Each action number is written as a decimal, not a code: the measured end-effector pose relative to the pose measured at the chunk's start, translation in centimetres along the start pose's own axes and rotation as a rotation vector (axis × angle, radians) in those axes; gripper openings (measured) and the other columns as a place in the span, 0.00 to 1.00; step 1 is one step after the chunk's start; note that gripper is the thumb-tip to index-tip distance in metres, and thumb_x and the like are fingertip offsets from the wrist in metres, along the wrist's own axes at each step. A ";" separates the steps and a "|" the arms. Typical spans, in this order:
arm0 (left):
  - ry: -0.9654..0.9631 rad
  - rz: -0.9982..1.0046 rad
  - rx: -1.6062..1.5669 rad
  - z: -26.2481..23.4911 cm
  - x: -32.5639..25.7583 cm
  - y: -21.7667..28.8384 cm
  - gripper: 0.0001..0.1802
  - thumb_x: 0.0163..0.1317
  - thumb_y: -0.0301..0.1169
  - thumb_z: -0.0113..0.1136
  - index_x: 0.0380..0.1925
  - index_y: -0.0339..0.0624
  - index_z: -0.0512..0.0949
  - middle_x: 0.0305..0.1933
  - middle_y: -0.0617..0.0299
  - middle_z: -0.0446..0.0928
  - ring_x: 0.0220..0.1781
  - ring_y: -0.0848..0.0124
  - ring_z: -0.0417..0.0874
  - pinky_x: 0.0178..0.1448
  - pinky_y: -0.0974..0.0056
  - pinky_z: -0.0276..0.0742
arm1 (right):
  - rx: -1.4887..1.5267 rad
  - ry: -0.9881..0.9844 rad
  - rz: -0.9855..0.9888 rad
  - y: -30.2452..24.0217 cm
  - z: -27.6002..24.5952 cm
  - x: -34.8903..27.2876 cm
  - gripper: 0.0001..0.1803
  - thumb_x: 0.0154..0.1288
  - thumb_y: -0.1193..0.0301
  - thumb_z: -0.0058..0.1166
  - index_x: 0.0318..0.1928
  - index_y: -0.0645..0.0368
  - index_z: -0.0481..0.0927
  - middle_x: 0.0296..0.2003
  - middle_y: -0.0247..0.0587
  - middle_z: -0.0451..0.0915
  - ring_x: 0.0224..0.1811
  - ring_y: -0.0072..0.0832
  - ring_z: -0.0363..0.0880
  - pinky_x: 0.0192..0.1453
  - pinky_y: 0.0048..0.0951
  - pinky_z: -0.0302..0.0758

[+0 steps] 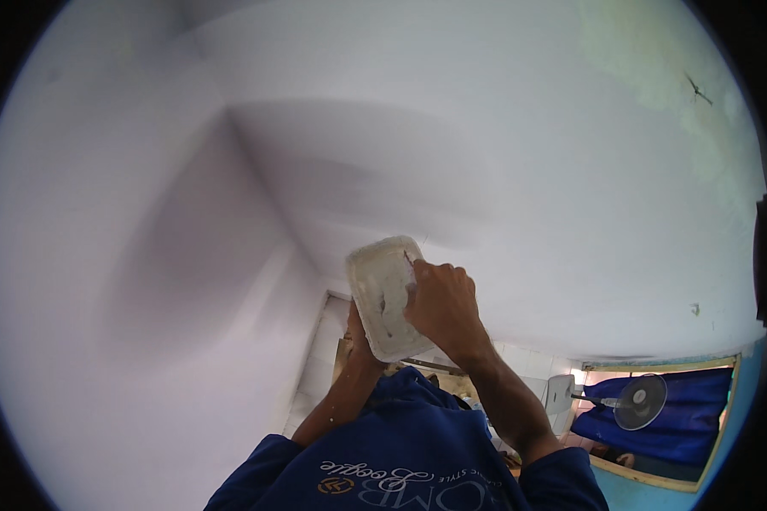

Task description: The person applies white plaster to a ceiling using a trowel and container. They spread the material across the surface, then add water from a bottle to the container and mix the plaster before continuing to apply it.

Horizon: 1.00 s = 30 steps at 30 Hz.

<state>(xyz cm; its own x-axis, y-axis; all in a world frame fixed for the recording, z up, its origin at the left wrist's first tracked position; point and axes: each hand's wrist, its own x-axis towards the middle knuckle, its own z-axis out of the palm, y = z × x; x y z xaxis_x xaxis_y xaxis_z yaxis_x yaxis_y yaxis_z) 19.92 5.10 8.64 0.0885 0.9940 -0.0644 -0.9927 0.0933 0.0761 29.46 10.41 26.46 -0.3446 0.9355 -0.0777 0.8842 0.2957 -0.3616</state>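
Note:
In front of my chest is a shallow, off-white rectangular tray (pixel 368 277) with whitish paste smeared inside it. My left hand (pixel 360 341) holds it from below and along its left side; the fingers are mostly hidden behind it. Over the tray's right half is my right hand (pixel 443 302), its fingers curled closed around something. Only a thin, dark and purplish bit of that thing shows by the thumb, against the paste, so its kind is unclear.
Pale walls meet in a corner ahead. At lower right, a grey fan (pixel 641 402) stands before a blue curtain (pixel 699 417) in a framed opening, where part of another person shows. Dark wires (pixel 697 90) stick out at upper right. Cluttered items lie below the tray.

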 end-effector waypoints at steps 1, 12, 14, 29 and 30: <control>0.019 0.016 0.048 0.4 0.1 0.0 0.36 0.74 0.59 0.37 0.72 0.47 0.64 0.68 0.53 0.73 0.66 0.56 0.78 0.67 0.50 0.78 | 0.010 -0.023 -0.004 -0.3 0.0 -0.1 0.11 0.59 0.71 0.61 0.38 0.68 0.81 0.28 0.58 0.84 0.34 0.56 0.84 0.43 0.53 0.79; 0.117 0.017 0.112 1.2 -0.2 0.8 0.36 0.75 0.59 0.35 0.71 0.47 0.64 0.66 0.52 0.74 0.64 0.55 0.79 0.65 0.47 0.80 | 0.346 0.038 0.022 0.8 0.9 1.1 0.12 0.56 0.71 0.63 0.35 0.71 0.82 0.29 0.62 0.83 0.34 0.57 0.84 0.43 0.50 0.79; 0.107 0.024 0.146 0.7 0.0 1.1 0.36 0.75 0.59 0.36 0.71 0.47 0.64 0.66 0.51 0.74 0.63 0.54 0.79 0.63 0.47 0.81 | 0.398 0.052 0.039 0.8 0.9 1.2 0.13 0.56 0.71 0.65 0.34 0.71 0.82 0.28 0.62 0.83 0.34 0.56 0.84 0.43 0.50 0.79; 0.043 0.001 0.067 1.8 0.1 1.9 0.37 0.74 0.59 0.39 0.72 0.45 0.63 0.65 0.50 0.74 0.62 0.55 0.81 0.60 0.49 0.84 | 0.429 0.049 0.000 0.1 1.1 0.8 0.12 0.56 0.70 0.62 0.31 0.71 0.81 0.26 0.64 0.81 0.32 0.61 0.83 0.42 0.53 0.78; 0.038 -0.005 0.055 2.1 -0.3 1.9 0.37 0.74 0.59 0.39 0.72 0.45 0.63 0.65 0.50 0.74 0.62 0.54 0.80 0.60 0.49 0.84 | 0.437 0.052 0.017 -0.1 1.0 0.9 0.12 0.57 0.71 0.62 0.32 0.71 0.81 0.26 0.64 0.81 0.32 0.61 0.82 0.42 0.53 0.78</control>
<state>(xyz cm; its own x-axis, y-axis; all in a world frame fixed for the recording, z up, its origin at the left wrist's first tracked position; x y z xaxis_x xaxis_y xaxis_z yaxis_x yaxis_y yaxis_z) 18.18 5.15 10.87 0.0894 0.9907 -0.1030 -0.9862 0.1024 0.1298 28.76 11.00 25.49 -0.3049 0.9514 -0.0441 0.6694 0.1811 -0.7205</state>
